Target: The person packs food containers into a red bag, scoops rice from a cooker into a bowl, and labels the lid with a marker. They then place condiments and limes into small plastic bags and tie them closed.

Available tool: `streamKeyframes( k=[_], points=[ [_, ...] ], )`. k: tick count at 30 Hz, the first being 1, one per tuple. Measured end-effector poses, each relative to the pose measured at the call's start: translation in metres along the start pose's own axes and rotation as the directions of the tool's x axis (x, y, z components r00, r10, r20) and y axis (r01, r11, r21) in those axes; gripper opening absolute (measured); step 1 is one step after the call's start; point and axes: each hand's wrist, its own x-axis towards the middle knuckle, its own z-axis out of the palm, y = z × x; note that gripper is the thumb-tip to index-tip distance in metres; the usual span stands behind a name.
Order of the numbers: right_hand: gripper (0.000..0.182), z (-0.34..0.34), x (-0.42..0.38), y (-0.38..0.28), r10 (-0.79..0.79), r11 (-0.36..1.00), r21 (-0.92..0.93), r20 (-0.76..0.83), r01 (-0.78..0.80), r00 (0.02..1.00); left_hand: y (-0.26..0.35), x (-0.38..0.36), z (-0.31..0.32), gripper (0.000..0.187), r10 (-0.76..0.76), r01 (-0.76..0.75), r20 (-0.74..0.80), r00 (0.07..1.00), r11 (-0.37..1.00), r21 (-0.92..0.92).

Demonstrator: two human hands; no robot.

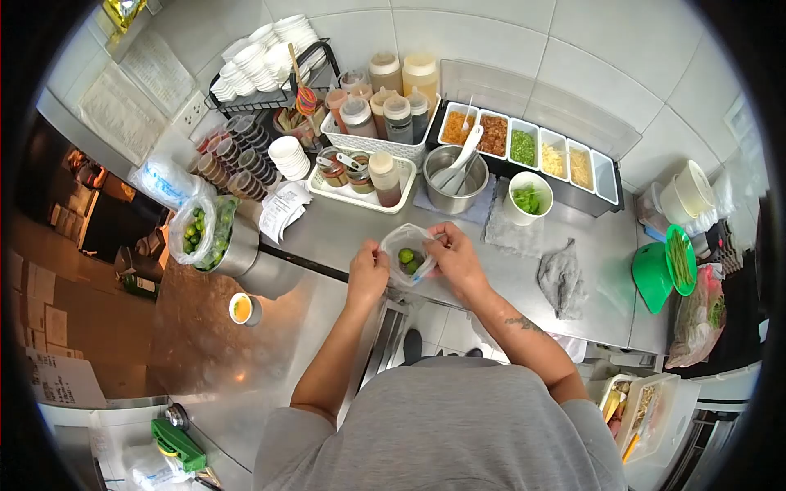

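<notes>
A small clear plastic bag [399,238] hangs open between my hands, just over the counter's front edge. Several small green limes [408,259] lie at its bottom. My left hand [368,270] pinches the left side of the bag's rim between thumb and fingers. On the opposite side, my right hand [457,260] grips the rim with bent fingers. Beyond the bag stands a steel pot [452,200] with a white ladle [458,168] in it. Right of the pot is a white tub of green leaves [529,198].
A topping rack [606,180] and a basket of sauce bottles [385,146] line the wall. A larger bag of limes [196,237] sits at left, above a cup of orange liquid [244,308]. A grey cloth [562,278] and a green scale [652,274] are at right.
</notes>
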Motion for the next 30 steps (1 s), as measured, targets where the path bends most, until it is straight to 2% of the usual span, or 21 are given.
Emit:
streamKeyframes(
  k=[3, 6, 9, 12, 15, 16, 18, 19, 21, 22, 23, 25, 27, 29, 30],
  points=[
    [0.019, -0.004, 0.002, -0.004, -0.106, 0.986, -0.131, 0.007, 0.106, 0.994, 0.054, -0.008, -0.021, 0.009, -0.062, 0.061, 0.051, 0.997, 0.998, 0.019],
    [0.017, -0.002, -0.003, -0.013, -0.186, 0.952, -0.247, -0.005, 0.179, 0.983, 0.057, -0.008, -0.018, 0.008, 0.28, -0.24, -0.131, 0.951, 0.935, 0.261],
    [0.016, 0.0, -0.004, -0.016, -0.289, 0.935, -0.223, -0.029, 0.276, 0.957, 0.075, -0.008, -0.024, 0.016, 0.378, -0.342, -0.074, 0.923, 0.892, 0.295],
    [0.017, 0.001, -0.009, -0.029, -0.285, 0.952, -0.113, 0.01, 0.285, 0.958, 0.085, -0.007, -0.019, 0.031, 0.416, -0.417, 0.01, 0.909, 0.909, 0.031],
    [0.023, -0.011, -0.002, -0.032, -0.137, 0.99, 0.07, 0.238, 0.124, 0.962, 0.114, -0.016, -0.028, 0.045, 0.34, -0.307, 0.306, 0.889, 0.94, -0.15],
    [0.027, -0.017, 0.003, -0.028, -0.142, 0.986, 0.13, 0.318, 0.105, 0.937, 0.112, -0.015, -0.028, 0.052, 0.386, -0.378, 0.295, 0.874, 0.922, -0.086],
    [0.034, -0.032, 0.013, -0.015, -0.161, 0.969, 0.244, 0.478, 0.045, 0.864, 0.094, -0.009, -0.022, 0.047, 0.442, -0.471, 0.29, 0.849, 0.882, 0.033],
    [0.038, -0.039, 0.012, -0.012, -0.214, 0.965, 0.237, 0.443, 0.116, 0.871, 0.088, -0.006, -0.02, 0.046, 0.469, -0.511, 0.286, 0.836, 0.854, 0.093],
    [0.046, -0.048, 0.008, 0.0, -0.314, 0.944, 0.223, 0.374, 0.244, 0.873, 0.087, -0.005, -0.019, 0.039, 0.482, -0.517, 0.247, 0.84, 0.85, 0.099],
    [0.047, -0.048, 0.013, 0.022, -0.42, 0.902, 0.05, 0.34, 0.43, 0.841, 0.087, -0.005, -0.018, 0.037, 0.488, -0.519, 0.229, 0.842, 0.849, 0.1],
    [0.048, -0.048, 0.022, 0.051, -0.522, 0.801, -0.131, 0.326, 0.585, 0.788, 0.09, -0.007, -0.017, 0.034, 0.505, -0.535, 0.224, 0.834, 0.839, 0.1],
    [0.049, -0.041, 0.029, 0.072, -0.613, 0.599, -0.392, 0.337, 0.699, 0.714, 0.099, -0.012, -0.018, 0.028, 0.538, -0.566, 0.213, 0.815, 0.818, 0.099],
    [0.051, -0.013, 0.035, 0.078, -0.609, 0.494, -0.547, 0.338, 0.676, 0.718, 0.111, -0.019, -0.016, 0.027, 0.554, -0.584, 0.241, 0.797, 0.809, 0.071],
    [0.051, 0.001, 0.05, 0.095, -0.417, 0.8, -0.297, 0.348, 0.521, 0.84, 0.114, -0.023, -0.019, 0.025, 0.58, -0.605, 0.225, 0.783, 0.794, 0.062],
    [0.051, 0.004, 0.059, 0.102, -0.316, 0.904, -0.16, 0.378, 0.398, 0.87, 0.114, -0.021, -0.024, 0.024, 0.598, -0.619, 0.192, 0.778, 0.783, 0.069]
  ],
)
